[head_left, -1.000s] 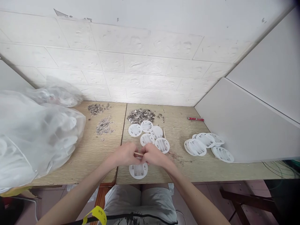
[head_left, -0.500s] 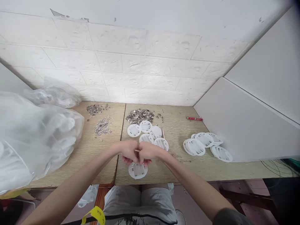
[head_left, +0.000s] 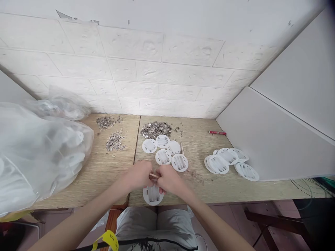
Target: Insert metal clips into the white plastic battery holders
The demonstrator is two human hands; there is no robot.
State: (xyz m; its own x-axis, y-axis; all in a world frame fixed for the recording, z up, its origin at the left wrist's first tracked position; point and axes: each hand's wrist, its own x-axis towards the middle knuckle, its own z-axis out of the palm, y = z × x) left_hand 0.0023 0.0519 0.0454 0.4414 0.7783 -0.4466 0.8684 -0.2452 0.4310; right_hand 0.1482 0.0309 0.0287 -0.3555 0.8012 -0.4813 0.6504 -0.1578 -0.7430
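Note:
Close together at the table's front edge, both my hands are over a white round plastic piece [head_left: 153,196] with slots. My left hand [head_left: 141,174] has curled fingers by the upper left of the piece. A small light wooden stick [head_left: 154,176] spans the gap between the hands, its ends hidden by fingers. My right hand [head_left: 168,179] is closed on the stick, some fingertips at the piece's right rim. What my left fingers pinch is hidden. Just beyond lie several similar discs [head_left: 179,162] and a pile of small metal parts [head_left: 156,129].
Large plastic bags [head_left: 52,153] fill the left side. Two small heaps of metal bits [head_left: 115,140] lie left of the table seam. On the right are overlapping white discs [head_left: 219,164] and a red tool [head_left: 217,132] near the grey partition [head_left: 274,139]. Another thin stick [head_left: 182,149] lies behind the discs.
Both hands have shifted slightly toward the table's front and tilted, showing more of the stick. The disc under them has moved slightly nearer and turned.

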